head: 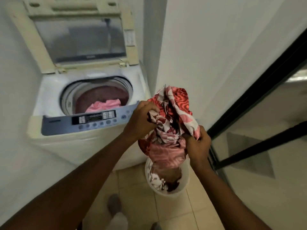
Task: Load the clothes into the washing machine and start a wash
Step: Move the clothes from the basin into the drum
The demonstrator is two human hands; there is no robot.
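Note:
A top-loading washing machine (54,90) stands at the left with its lid (78,35) raised. Pink clothes (106,105) lie in its drum. Its blue control panel (89,121) faces me. To the right of the machine, my left hand (141,120) and my right hand (197,145) both grip a bunched red, pink and white patterned cloth (174,110). The cloth hangs down into a white bucket (184,183) on the floor, where more of it lies.
A white wall rises behind the bucket. A glass door with a black frame (259,97) stands at the right. The floor is beige tile (137,196). A foot in a grey slipper (114,206) shows at the bottom.

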